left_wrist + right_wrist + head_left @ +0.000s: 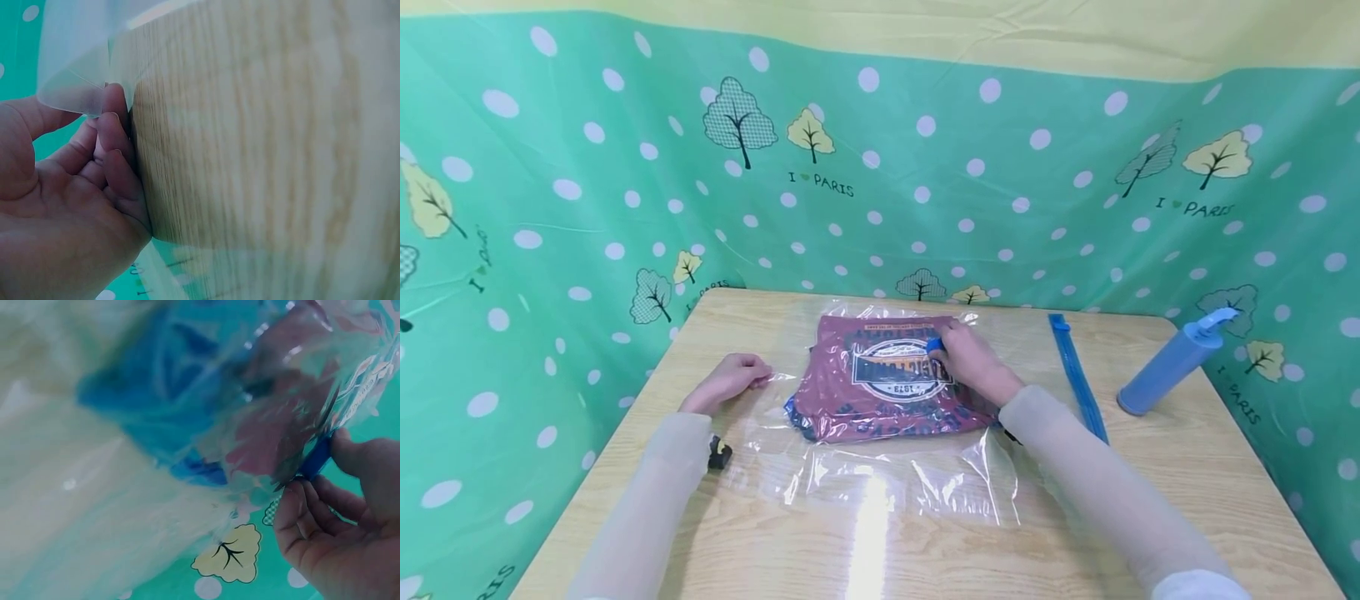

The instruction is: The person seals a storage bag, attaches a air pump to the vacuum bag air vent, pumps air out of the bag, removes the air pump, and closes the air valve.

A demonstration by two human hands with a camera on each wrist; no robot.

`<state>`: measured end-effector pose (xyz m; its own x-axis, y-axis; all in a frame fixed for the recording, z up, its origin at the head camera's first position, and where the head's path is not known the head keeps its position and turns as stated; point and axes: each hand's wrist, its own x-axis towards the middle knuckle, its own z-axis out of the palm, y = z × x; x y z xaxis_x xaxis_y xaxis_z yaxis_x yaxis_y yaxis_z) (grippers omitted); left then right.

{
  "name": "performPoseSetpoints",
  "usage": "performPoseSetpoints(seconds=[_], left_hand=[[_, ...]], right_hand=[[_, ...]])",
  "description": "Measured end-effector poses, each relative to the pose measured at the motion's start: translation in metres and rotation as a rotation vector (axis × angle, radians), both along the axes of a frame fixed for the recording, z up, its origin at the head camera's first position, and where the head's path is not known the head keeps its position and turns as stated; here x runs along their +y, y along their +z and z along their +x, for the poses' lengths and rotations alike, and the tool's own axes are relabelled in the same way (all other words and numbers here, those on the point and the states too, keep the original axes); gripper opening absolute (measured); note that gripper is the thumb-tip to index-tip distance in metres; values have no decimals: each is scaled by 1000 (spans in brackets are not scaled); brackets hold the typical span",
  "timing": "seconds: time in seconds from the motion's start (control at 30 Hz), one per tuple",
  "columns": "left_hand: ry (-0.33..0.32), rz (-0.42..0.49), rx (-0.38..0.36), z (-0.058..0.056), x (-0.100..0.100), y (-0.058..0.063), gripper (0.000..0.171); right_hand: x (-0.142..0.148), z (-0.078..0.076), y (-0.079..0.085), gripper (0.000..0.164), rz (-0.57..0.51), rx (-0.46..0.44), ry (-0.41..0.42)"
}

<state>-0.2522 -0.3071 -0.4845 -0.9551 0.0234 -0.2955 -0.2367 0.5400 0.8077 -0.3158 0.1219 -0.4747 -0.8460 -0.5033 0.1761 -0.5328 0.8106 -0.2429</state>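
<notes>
A clear plastic storage bag (917, 479) lies on the table with a folded maroon printed T-shirt (831, 375) inside. Some blue cloth (156, 381) shows through the plastic in the right wrist view. At the bag's left edge, my left hand (730, 382) pinches the film between thumb and fingers; the film (75, 69) curves up from them in the left wrist view. Over the right part of the shirt, my right hand (973, 358) grips a small blue plastic piece (934, 344) at the bag's surface. In the right wrist view its thumb and fingers are on that piece (317, 456).
A blue hand pump (1168, 367) leans at the table's right side. Left of it lies a long blue strip (1078, 375), partly behind the right sleeve. The wooden table (775, 558) meets a green dotted curtain (880, 208) at the back and sides.
</notes>
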Motion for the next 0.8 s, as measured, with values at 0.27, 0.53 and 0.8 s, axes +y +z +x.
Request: performPoseSetpoints(seconds=[0.27, 0.53, 0.8], left_hand=[[-4, -9, -1, 1, -3, -3, 22], [-3, -14, 3, 1, -2, -2, 22], [3, -8, 9, -1, -2, -2, 22]], right_hand=[[1, 2, 2, 37, 100, -10, 67], [-1, -3, 1, 30, 31, -48, 56], [-8, 0, 3, 24, -40, -156, -94]])
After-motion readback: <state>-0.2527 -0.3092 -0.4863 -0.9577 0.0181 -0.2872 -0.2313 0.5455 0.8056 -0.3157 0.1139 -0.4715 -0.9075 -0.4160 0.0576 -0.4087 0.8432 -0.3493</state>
